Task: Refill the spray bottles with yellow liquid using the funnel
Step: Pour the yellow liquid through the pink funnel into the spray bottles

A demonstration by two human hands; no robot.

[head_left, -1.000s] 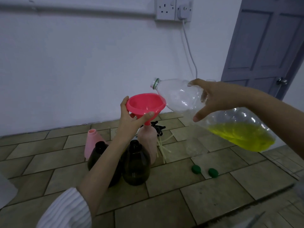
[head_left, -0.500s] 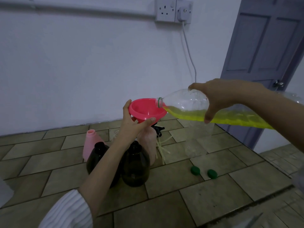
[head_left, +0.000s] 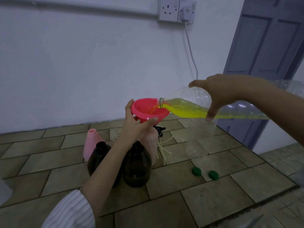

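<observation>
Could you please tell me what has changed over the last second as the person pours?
The right hand tipped the clear bottle neck-down to the funnel, and the yellow liquid ran forward and now pours in. The left hand still holds the funnel; the brown bottles and green caps stayed put.

A double wall socket [head_left: 176,9] with a plugged-in cable [head_left: 191,53] sat far, a grey door [head_left: 266,46] at right.
</observation>
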